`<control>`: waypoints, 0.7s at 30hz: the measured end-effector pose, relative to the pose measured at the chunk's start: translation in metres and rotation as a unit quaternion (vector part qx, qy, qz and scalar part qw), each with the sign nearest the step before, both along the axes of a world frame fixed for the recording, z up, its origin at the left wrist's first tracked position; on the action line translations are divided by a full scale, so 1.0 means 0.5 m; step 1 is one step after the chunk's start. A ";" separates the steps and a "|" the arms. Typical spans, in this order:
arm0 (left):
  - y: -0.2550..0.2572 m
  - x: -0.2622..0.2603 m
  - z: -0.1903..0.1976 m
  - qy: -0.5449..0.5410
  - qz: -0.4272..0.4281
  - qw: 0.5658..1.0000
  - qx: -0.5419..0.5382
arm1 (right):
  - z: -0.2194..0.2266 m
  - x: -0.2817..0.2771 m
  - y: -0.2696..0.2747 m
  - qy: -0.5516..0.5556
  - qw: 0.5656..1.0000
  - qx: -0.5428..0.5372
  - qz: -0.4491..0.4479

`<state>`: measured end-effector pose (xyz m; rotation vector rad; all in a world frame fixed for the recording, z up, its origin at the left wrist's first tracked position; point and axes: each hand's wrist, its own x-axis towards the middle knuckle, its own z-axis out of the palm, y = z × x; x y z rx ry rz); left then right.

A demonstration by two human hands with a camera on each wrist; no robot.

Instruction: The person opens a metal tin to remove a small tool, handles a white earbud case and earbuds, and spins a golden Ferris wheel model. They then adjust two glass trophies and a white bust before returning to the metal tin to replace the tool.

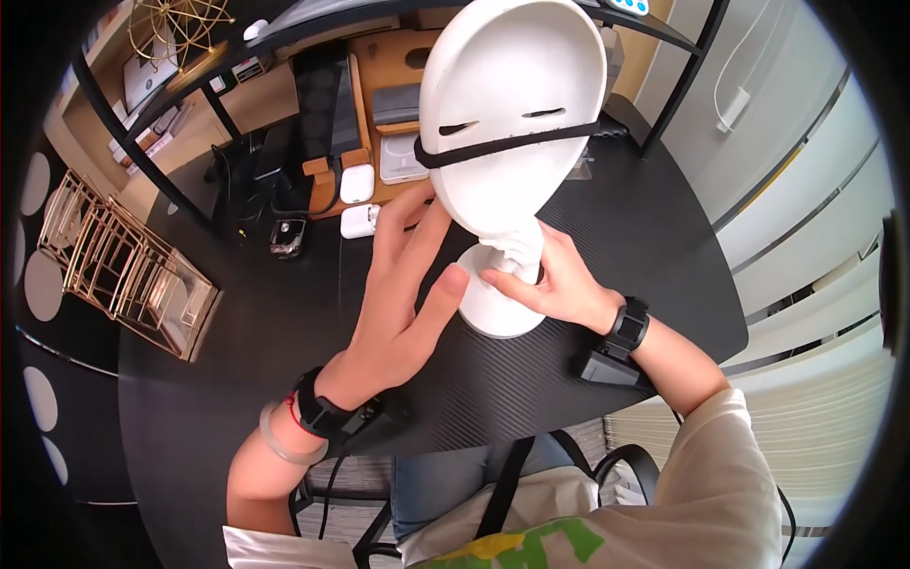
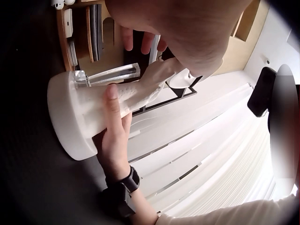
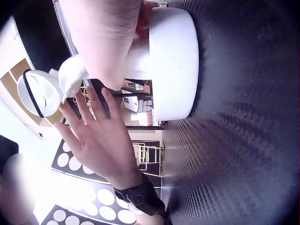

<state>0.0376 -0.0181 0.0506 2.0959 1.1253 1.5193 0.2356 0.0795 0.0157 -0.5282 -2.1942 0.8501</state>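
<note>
A white mask-shaped piece (image 1: 517,71) with two eye slits and a black elastic band (image 1: 512,144) across it tops a white stand (image 1: 498,308). The stand has a stem sculpted like a hand (image 2: 152,79) and a thick round base (image 3: 174,65) on the black desk. My right hand (image 1: 569,280) grips the stem just above the base, its thumb (image 2: 112,101) lying across the front. My left hand (image 1: 403,299) is raised at the left side of the stand. Its fingers are extended and spread (image 3: 101,140), with the fingertips partly hidden behind the mask in the head view.
Behind the stand is a wooden desk organizer (image 1: 384,57) with a white earbud case (image 1: 357,184) by it. A smartwatch (image 1: 287,237) lies farther left. A gold wire rack (image 1: 133,270) stands at the left edge. A black shelf frame (image 1: 697,57) spans the back.
</note>
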 end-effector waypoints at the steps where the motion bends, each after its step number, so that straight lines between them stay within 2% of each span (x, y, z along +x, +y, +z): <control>1: -0.002 -0.001 0.002 0.000 0.000 1.000 0.000 | -0.002 -0.003 -0.003 0.000 1.000 0.000 0.000; 3: -0.007 -0.002 0.005 0.035 0.018 0.999 0.022 | -0.005 -0.008 -0.010 0.028 0.999 0.031 -0.031; 7: 0.013 -0.022 0.036 0.034 0.052 0.996 0.066 | -0.006 -0.013 -0.007 0.075 0.994 0.065 -0.043; 9: 0.040 -0.023 0.064 -0.084 0.041 0.995 0.028 | -0.009 -0.003 -0.006 0.058 0.996 -0.070 -0.020; 10: 0.055 -0.030 0.082 -0.060 0.045 0.997 0.035 | -0.023 -0.001 0.007 0.087 0.990 -0.112 0.009; 11: 0.072 -0.039 0.100 -0.036 0.049 0.997 0.041 | -0.030 0.008 0.025 0.062 0.990 -0.128 0.024; 12: 0.093 -0.050 0.116 0.015 0.057 0.991 0.121 | -0.038 0.018 0.037 0.045 0.989 -0.139 0.037; 13: 0.098 -0.058 0.138 0.078 0.067 0.982 0.158 | -0.042 0.022 0.045 0.030 0.987 -0.149 0.050; 15: 0.105 -0.061 0.172 0.109 0.013 0.971 0.214 | -0.032 0.017 0.039 0.044 0.987 -0.143 0.064; 16: 0.146 -0.078 0.164 0.107 0.013 0.971 0.215 | -0.021 0.012 0.028 0.074 0.985 -0.142 0.068; 17: 0.205 -0.101 0.145 0.228 -0.007 0.947 0.228 | -0.015 0.012 0.020 0.103 0.982 -0.142 0.071; 18: 0.227 -0.104 0.144 0.345 -0.027 0.908 0.238 | -0.014 0.024 0.017 0.075 0.984 -0.151 0.063; 19: 0.236 -0.107 0.132 0.342 -0.029 0.909 0.238 | -0.003 0.035 0.026 0.001 0.985 -0.144 0.095; 21: 0.210 -0.124 0.105 0.338 -0.034 0.910 0.239 | -0.026 0.045 0.033 0.044 0.974 -0.187 0.119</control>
